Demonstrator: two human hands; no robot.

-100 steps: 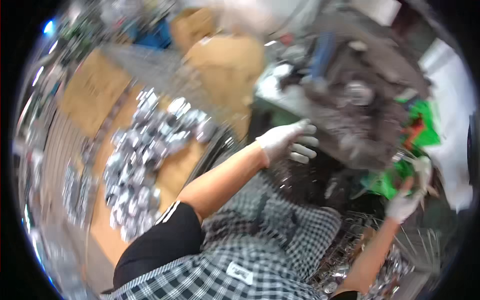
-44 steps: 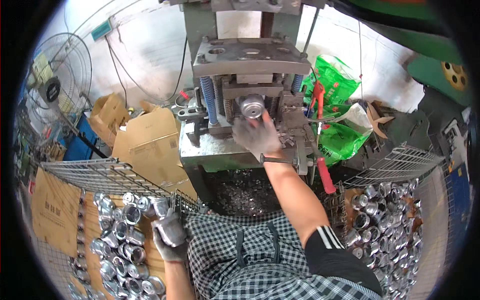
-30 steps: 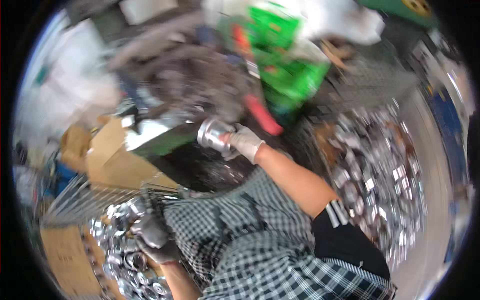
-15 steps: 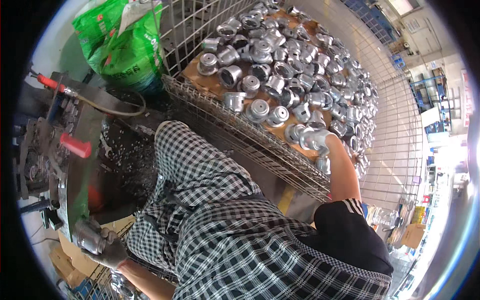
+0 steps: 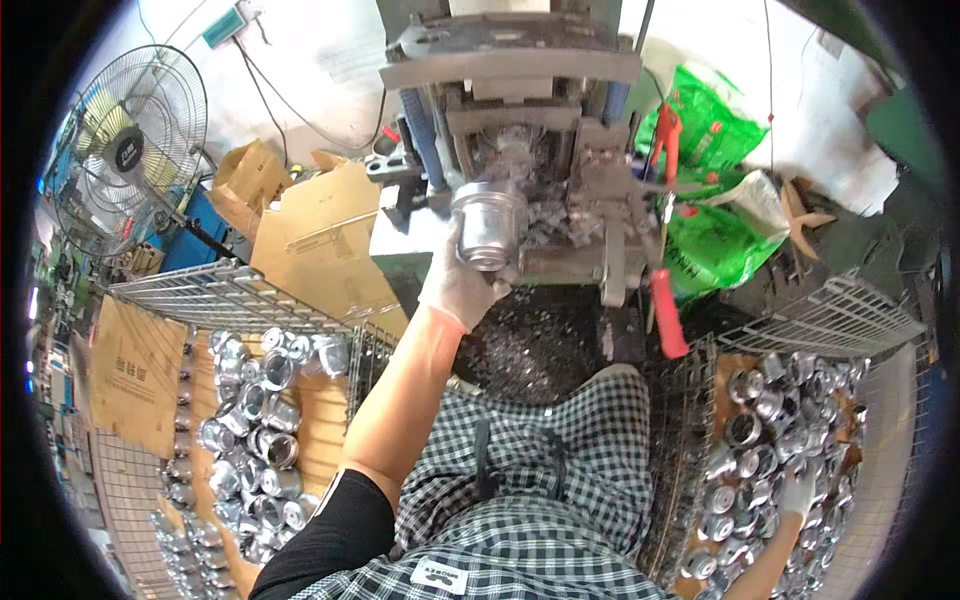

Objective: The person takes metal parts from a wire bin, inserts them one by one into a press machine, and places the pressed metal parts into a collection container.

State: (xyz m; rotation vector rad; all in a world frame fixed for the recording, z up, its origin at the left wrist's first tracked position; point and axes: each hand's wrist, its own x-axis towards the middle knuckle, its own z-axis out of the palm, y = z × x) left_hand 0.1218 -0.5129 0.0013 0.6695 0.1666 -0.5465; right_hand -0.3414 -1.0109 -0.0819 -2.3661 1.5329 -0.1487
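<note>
My left hand (image 5: 455, 275), in a pale glove, is closed around a silver metal cup-shaped part (image 5: 489, 228). It holds the part up in front of the press (image 5: 510, 70), at the machine's dirty bed. My right hand (image 5: 797, 492), also gloved, reaches down into the wire basket at the right, among many loose metal cups (image 5: 745, 430). Its fingers merge with the shiny parts around them, so whether it grips one cannot be made out.
Another wire basket (image 5: 225, 285) at the left holds finished-looking metal cups (image 5: 262, 400) on cardboard. A red-handled lever (image 5: 667, 315) hangs beside the press. Green sacks (image 5: 720, 240) stand behind it. Cardboard boxes (image 5: 320, 240) and a fan (image 5: 125, 150) are at the left.
The view has swung from the right basket round to the press. My left hand has brought its metal cup up to the machine's front. My right hand is still in the right basket.
</note>
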